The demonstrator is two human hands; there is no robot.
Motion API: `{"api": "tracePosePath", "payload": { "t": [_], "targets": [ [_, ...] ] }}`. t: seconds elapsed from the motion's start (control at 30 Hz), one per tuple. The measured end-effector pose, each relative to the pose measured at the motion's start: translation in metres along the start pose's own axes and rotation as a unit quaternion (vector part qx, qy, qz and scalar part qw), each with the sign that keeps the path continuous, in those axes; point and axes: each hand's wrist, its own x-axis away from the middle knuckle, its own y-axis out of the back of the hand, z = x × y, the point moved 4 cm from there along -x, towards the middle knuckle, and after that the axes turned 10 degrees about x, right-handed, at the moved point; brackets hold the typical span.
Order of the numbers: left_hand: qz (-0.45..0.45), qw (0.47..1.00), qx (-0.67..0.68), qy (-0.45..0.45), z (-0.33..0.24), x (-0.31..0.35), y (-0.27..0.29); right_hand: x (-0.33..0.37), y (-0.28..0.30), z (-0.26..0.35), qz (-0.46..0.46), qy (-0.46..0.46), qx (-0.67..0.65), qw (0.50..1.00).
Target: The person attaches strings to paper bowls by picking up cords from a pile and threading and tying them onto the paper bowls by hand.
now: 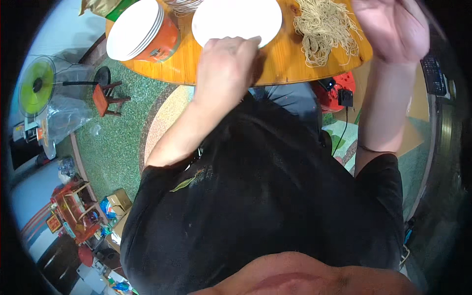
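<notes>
My left hand point(226, 66) is closed over the near edge of a white round dish point(236, 19), with the knuckles up and the thumb side at the right. Glare washes out the dish, so its depth cannot be judged. Beyond the table's right edge, my right hand point(396, 32) is raised with the palm showing. Nothing lies on that palm, and the frame's top cuts off its fingertips. Between the dish and my right hand lies a tangled heap of pale dry noodles point(324, 29). Left of the dish sits a stack of nested orange paper tubs point(169, 42) with white rims.
The wooden table point(275, 71) has a curved near edge close to my body. More thin strands point(184, 6) lie behind the tubs, near a green and gold bag point(115, 10). Below are a red stool point(339, 86) with a black adapter, a small wooden chair point(101, 101) and a green fan point(37, 86).
</notes>
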Motion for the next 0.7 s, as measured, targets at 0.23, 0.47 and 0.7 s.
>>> {"api": "tracePosePath", "payload": {
  "t": [0.23, 0.47, 0.7],
  "targets": [
    [0.099, 0.994, -0.035, 0.032, 0.008, 0.003, 0.047, 0.069, 0.061, -0.140, -0.060, 0.026, -0.220, 0.973],
    [0.080, 0.996, -0.020, 0.041, 0.006, -0.020, 0.017, 0.076, 0.016, -0.169, -0.244, -0.090, -0.076, 0.962],
    [0.120, 0.886, 0.237, 0.380, -0.012, -0.043, 0.055, 0.090, 0.020, -0.160, -0.272, -0.003, 0.102, 0.957]
  ]
}}
